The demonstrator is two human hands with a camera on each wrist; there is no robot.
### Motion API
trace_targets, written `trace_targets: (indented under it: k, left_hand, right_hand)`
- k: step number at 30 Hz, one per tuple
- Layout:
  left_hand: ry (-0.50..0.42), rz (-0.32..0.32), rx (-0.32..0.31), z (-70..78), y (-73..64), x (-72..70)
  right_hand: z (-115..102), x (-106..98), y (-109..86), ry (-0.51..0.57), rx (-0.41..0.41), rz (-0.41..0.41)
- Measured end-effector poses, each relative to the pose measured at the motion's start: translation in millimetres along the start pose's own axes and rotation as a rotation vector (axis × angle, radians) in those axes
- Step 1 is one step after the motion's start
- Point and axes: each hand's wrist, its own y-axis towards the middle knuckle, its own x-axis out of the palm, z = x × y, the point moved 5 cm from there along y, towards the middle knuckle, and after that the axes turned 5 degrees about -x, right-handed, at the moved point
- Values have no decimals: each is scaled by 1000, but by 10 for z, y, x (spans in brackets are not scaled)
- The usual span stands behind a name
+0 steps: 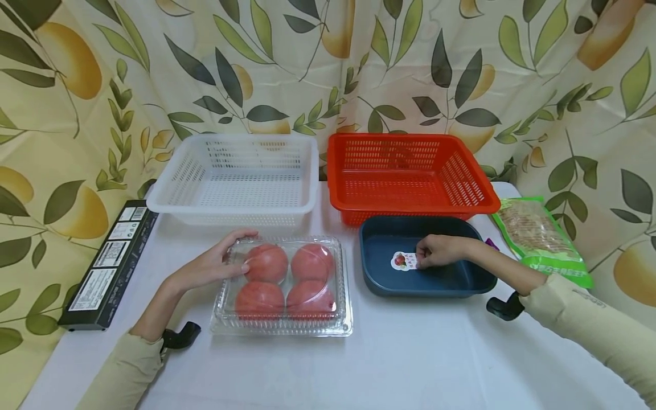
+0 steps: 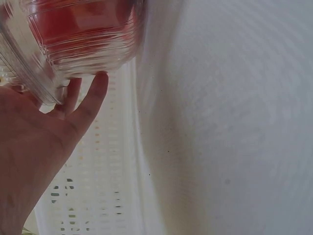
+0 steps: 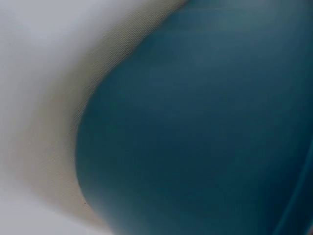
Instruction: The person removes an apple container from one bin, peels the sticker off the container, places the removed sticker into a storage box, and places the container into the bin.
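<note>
A clear plastic box (image 1: 281, 327) with several round red fruits that look like tomatoes (image 1: 267, 263) sits at the middle of the table. My left hand (image 1: 207, 265) grips its back left corner, thumb over the lid and fingers along the far side. In the left wrist view, fingertips (image 2: 100, 81) meet the ribbed wall of the box. Over the dark blue tub (image 1: 376, 282), my right hand (image 1: 443, 249) pinches a small white label (image 1: 404, 261) printed with a red fruit. The right wrist view shows mostly the blurred tub, with that hand out of sight.
Behind the box stands a white basket (image 1: 230, 219); a red basket (image 1: 410, 210) is right behind the tub. A long black box (image 1: 110, 256) with white stickers lies at left. At right is a green-edged packet (image 1: 543, 233). A patterned curtain (image 1: 328, 68) hangs behind.
</note>
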Motion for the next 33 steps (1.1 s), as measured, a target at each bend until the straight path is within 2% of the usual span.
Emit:
trace_targets:
  k: [6, 9, 11, 13, 16, 18, 21, 24, 28, 30, 33]
  left_hand:
    - [-6, -2, -8, 11, -8, -6]
    - [31, 8, -21, 15, -28, -24]
    - [72, 5, -48, 30, -53, -32]
    - [111, -8, -94, 57, -85, -37]
    - [192, -20, -167, 120, -136, -48]
    - [239, -21, -209, 168, -166, -57]
    - [255, -31, -257, 223, -186, -50]
    - [236, -53, -315, 240, -201, -26]
    - [243, -71, -395, 219, -234, -14]
    - [254, -66, -421, 215, -253, -26]
    - [254, -51, -428, 232, -267, -39]
  right_hand:
    - [83, -8, -19, -2, 25, 11]
    - [54, -34, -18, -23, 24, -10]
    - [-29, -79, -36, -47, 6, 10]
    - [-183, -137, -67, -58, -38, 90]
    - [-512, -189, -112, -32, -140, 289]
    - [-760, -152, -125, 11, -212, 401]
    - [-1089, 1, -103, 78, -268, 466]
    - [-1344, 179, -80, 114, -268, 470]
    - [-1548, 358, -71, 156, -232, 437]
    - [-1598, 452, -39, 233, -206, 363]
    - [-1612, 620, 26, 373, -165, 239]
